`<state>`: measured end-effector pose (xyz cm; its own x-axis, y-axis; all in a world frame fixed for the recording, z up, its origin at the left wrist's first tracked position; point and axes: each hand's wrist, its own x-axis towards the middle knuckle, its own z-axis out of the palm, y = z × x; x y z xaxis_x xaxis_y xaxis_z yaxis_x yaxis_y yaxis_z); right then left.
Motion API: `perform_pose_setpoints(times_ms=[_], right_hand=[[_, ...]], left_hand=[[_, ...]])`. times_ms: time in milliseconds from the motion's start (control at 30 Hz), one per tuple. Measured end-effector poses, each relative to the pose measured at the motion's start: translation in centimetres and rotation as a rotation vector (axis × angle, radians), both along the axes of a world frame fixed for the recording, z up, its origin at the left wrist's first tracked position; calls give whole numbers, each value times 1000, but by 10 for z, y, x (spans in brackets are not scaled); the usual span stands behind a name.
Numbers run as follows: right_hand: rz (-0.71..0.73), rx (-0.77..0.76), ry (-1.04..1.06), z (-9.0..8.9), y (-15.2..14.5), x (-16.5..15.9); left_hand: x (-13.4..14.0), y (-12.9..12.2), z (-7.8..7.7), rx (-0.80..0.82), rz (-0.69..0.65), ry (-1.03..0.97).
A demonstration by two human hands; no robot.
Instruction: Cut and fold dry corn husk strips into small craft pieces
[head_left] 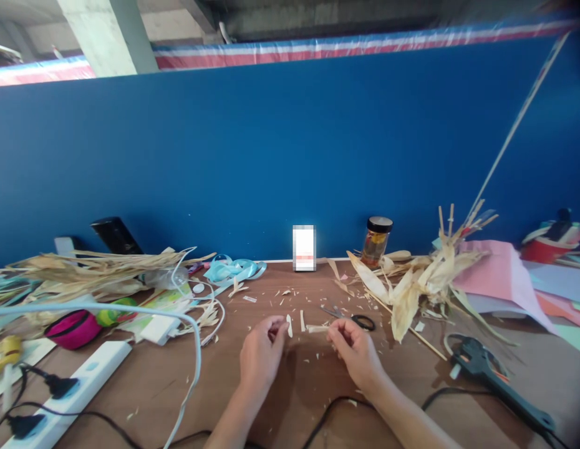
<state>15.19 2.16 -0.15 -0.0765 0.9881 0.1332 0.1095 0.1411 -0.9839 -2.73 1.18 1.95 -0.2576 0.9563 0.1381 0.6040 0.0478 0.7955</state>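
Note:
My left hand [264, 352] is closed in a pinch on a small pale piece of husk [289, 326], which sticks up at the fingertips. Across from it, my right hand [355, 352] pinches the end of a thin, pale husk strip [315, 328] that points left. A separate short strip [302, 320] lies between the hands. Just behind my right hand are scissors [363, 322] with dark handles, partly hidden by the fingers. Small husk scraps are scattered over the brown table [290, 399] around both hands.
Dried corn husks [406, 305], a lidded jar [378, 242] and a black glue gun [496, 380] stand or lie right. Left are a husk pile [93, 268], blue ribbon [234, 270], a white power strip [79, 393] and cables. A blue partition [271, 149] closes off the back.

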Motion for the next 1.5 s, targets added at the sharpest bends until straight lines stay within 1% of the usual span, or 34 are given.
perform_pose_setpoints(times_ms=[67,133,233,300,333,367,400,467,533,567,600,633,667,733,800,867,933,1000,1067,1200,1267,1500], right_hand=[[-10,11,16,0,2,2],[-10,18,25,0,2,3],[-7,22,29,1,1,3],[-2,15,24,1,0,2],[1,11,20,1,0,1],[5,6,18,0,0,1],[10,1,17,0,0,0],[29,-11,12,-2,0,0],[50,-23,-2,-4,0,-1],[57,-25,-8,-5,0,-1],[60,-25,-15,-5,0,0],[60,-22,-22,-5,0,0],[60,-18,-29,-5,0,0],[58,-3,-43,-3,-1,0],[73,1,-53,-1,-1,1],[102,-9,-54,1,-1,1],[127,-22,-53,2,-2,1],[138,-22,-57,2,-2,1],[136,-14,-65,1,-2,1],[134,-1,-70,0,-2,1],[135,-10,-67,-1,-2,1],[173,-69,13,-3,-1,0]], left_hand=[[-1,3,-3,-81,16,251],[1,4,-7,-98,-7,405],[3,5,-13,-92,-27,497],[1,6,-15,-65,-26,465],[0,7,-16,-42,-24,406],[-1,7,-16,-23,-31,307],[-1,8,-16,-16,-44,162],[1,7,-14,-55,-99,-242],[4,3,-10,-165,-164,-685],[6,1,-8,-205,-195,-833],[8,-1,-6,-229,-215,-929],[10,-3,-4,-236,-231,-984],[11,-5,-2,-234,-242,-999],[12,-7,-1,-221,-277,-924],[12,-8,-2,-196,-331,-750],[12,-7,-4,-138,-374,-544],[12,-5,-5,-55,-372,-373],[12,-5,-6,9,-350,-291],[11,-5,-7,0,-341,-316],[12,-5,-11,-177,-305,-501],[13,-6,-13,-230,-274,-563],[16,-7,-13,-270,-248,-688]])
